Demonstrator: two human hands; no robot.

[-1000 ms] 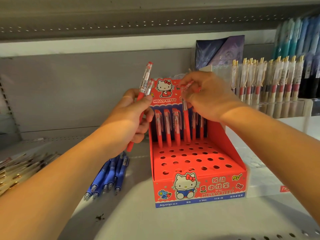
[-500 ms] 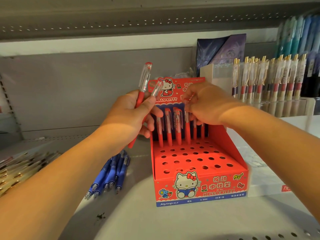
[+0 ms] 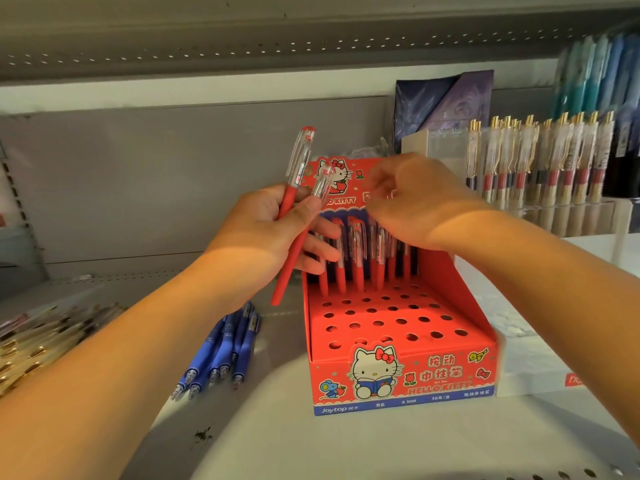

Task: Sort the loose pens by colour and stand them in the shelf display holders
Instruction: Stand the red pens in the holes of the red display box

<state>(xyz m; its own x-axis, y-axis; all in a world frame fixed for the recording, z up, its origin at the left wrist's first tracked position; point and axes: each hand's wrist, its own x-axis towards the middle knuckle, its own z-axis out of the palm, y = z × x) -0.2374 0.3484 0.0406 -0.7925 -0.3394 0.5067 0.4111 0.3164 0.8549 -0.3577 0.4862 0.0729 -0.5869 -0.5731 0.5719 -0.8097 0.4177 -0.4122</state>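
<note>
The left hand [image 3: 273, 233] grips 2 red pens [image 3: 290, 195] upright beside the holder [image 3: 401, 379], probably as ready stock, while the right hand [image 3: 419, 202] hovers over its back row [image 3: 341, 277], fingers too blurred to tell whether they pinch anything; blue pens [image 3: 225, 348] lie unsorted on the shelf [image 3: 381, 445].

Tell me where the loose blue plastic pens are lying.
Head view, lower centre-left: the blue plastic pens lie on the shelf, left of the red cardboard display box, below the left hand gripping two red pens.
</note>
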